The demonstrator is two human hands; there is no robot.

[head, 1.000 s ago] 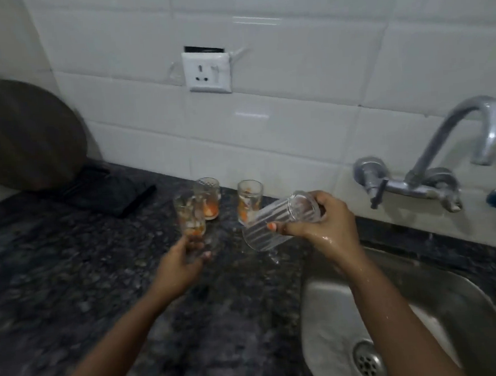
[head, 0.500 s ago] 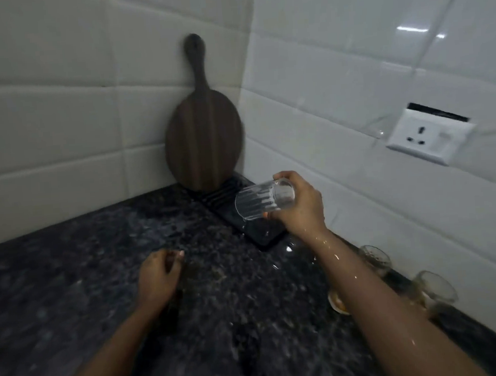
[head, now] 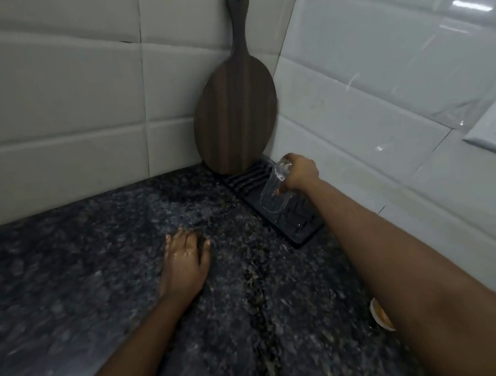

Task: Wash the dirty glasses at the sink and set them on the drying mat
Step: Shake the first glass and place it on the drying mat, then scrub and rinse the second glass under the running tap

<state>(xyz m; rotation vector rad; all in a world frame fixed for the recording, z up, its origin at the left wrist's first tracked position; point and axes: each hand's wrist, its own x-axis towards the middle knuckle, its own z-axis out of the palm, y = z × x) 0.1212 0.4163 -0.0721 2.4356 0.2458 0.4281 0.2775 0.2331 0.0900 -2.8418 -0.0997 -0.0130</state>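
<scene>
One clear glass (head: 273, 193) is in play, held mouth-down and tilted over the black ribbed drying mat (head: 298, 228), which sits right of centre against the tiled wall. Right hand (head: 300, 174) grips it near the base end, fingers curled round the glass; rim looks just above the mat, can't tell if it's touching yet. Left hand (head: 187, 256) lies flat on the dark speckled tabletop (head: 85, 272) at centre frame, fingers straight & slightly spread, wet, holding nothing. Wooden paddle board (head: 235, 112) leans in the wall corner w/ its foot at the far end of the mat. Lower right, half hidden behind the right forearm, an orange-stained glass (head: 380, 315) peeks out, prob. one of the dirty ones waiting. White wall socket (head: 493, 138) at the right edge. Step in hand, by my read: setting a washed glass down on the mat. Next move calls for levelling the glass so the rim lands flat on the ribs, away from the mat's near edge, then letting go gently. Wet glass + wet fingers = slip risk, and a tilted landing could tip it over. Sink isn't in view.
</scene>
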